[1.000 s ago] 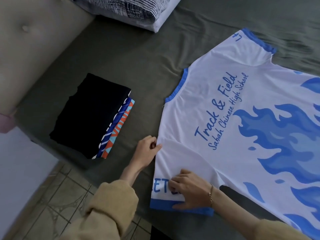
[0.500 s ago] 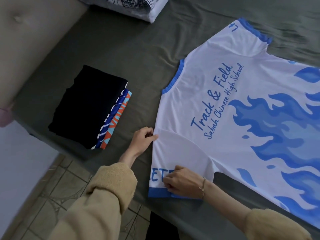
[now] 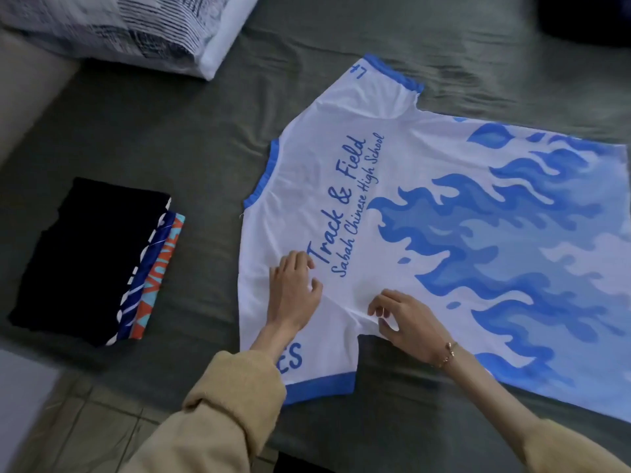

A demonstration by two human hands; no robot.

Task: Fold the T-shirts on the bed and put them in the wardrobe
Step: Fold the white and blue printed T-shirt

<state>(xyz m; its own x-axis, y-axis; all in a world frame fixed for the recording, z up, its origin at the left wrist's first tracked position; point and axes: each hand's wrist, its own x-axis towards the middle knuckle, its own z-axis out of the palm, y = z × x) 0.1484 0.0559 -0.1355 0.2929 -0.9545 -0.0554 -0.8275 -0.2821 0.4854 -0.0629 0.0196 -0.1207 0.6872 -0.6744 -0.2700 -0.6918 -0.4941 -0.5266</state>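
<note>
A white T-shirt with blue flames and "Track & Field" lettering lies spread flat, back up, on the dark green bed sheet. Its near sleeve with a blue hem points toward me. My left hand rests on the shirt by the near shoulder, fingers spread and fairly straight. My right hand sits at the near armpit with curled fingers that pinch the white fabric there. A stack of folded T-shirts, black on top with patterned blue and orange ones under it, lies to the left.
A striped pillow lies at the far left of the bed, next to a beige padded headboard. The bed's near edge runs below my arms, with tiled floor beyond it at the bottom left.
Both hands left the near sleeve's edge and hem and moved up onto the shirt: left hand to the shoulder, right hand to the armpit. The sleeve now lies flat.
</note>
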